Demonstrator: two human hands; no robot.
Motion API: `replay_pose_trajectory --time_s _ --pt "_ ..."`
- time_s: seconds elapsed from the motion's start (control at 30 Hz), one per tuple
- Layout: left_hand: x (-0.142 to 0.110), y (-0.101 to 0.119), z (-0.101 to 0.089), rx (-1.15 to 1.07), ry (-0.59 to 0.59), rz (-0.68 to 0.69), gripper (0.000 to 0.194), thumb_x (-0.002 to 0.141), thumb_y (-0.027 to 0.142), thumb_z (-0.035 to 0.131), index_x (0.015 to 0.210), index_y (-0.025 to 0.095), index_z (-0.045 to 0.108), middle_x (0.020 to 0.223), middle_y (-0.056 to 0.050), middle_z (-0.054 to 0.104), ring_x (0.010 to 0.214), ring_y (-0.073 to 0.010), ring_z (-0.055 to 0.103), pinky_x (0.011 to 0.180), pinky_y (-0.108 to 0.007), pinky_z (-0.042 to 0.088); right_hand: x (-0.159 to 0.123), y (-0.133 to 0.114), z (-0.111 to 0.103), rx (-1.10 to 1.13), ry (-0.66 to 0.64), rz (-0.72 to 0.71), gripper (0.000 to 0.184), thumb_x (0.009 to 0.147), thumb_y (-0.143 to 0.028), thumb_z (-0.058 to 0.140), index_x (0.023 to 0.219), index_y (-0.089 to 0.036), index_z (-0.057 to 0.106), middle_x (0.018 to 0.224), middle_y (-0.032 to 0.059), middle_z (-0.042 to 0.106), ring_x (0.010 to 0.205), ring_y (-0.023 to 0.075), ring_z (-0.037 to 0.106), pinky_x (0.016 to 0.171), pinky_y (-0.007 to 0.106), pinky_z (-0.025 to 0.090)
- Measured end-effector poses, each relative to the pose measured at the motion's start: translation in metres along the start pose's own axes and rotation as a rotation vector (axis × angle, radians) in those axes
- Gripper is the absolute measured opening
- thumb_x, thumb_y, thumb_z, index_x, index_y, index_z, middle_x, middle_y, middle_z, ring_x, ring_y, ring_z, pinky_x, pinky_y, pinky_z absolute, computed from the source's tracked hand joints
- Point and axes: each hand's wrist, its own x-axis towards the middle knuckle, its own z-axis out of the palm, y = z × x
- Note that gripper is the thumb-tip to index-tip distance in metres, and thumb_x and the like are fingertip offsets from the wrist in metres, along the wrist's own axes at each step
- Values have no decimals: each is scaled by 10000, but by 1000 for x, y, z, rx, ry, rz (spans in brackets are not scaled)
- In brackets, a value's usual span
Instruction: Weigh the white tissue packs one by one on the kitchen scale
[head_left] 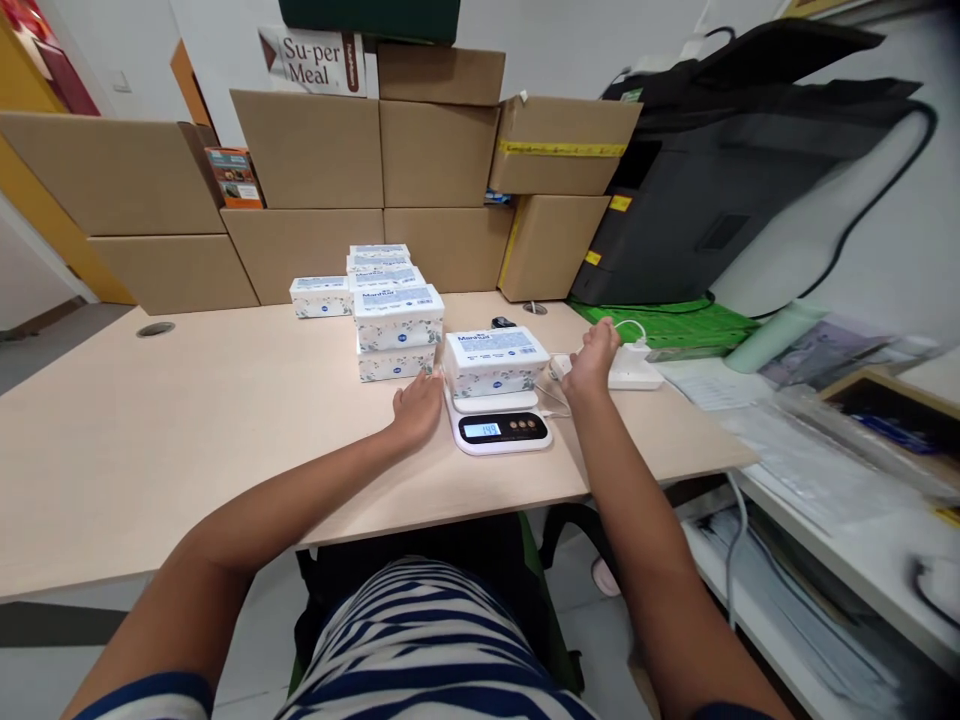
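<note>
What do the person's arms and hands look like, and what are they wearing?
The left hand and right hand are bare: no gloves, and no watch shows. The shirt has navy blue and whitish stripes. Its left sleeve is short, with a navy band at the edge.

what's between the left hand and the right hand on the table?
Head view: a white digital scale with a printed white pack on it, then some thin white cable nearer the right hand.

Hands (418, 412): two. Scale (501, 432): one. Tissue packs (496, 362): at least seven. Brown cartons (307, 150): nine. Printer (720, 170): one.
</note>
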Motion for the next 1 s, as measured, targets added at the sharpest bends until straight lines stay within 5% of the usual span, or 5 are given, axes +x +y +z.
replay_pose_trajectory --time_s 0.17,0.7,1.0 --pt "-4 0 -2 -12 -21 35 775 1137 519 49 1745 255 450 1863 1 318 1787 -236 143 1462 -494 31 -10 -6 8 -61 54 54 376 1044 -584 424 1276 -306 525 1491 45 591 1502 192 549 1329 570 384" --pt "2 -3 3 41 -17 38 801 1128 562 38 1735 245 455 1833 -45 401 1761 -237 257 1455 -519 56 -11 -12 4 -75 -14 43 405 1051 -629 460 1266 -304 570 1419 48 581 1444 232 534 1188 538 513" --pt "3 -6 4 49 -28 88 817 1121 593 18 1743 270 436 1808 -53 457 1744 -286 288 1442 -578 42 -22 -19 9 -78 14 114 366 1073 -560 425 1313 -312 544 1471 41 596 1437 213 597 1314 556 386"
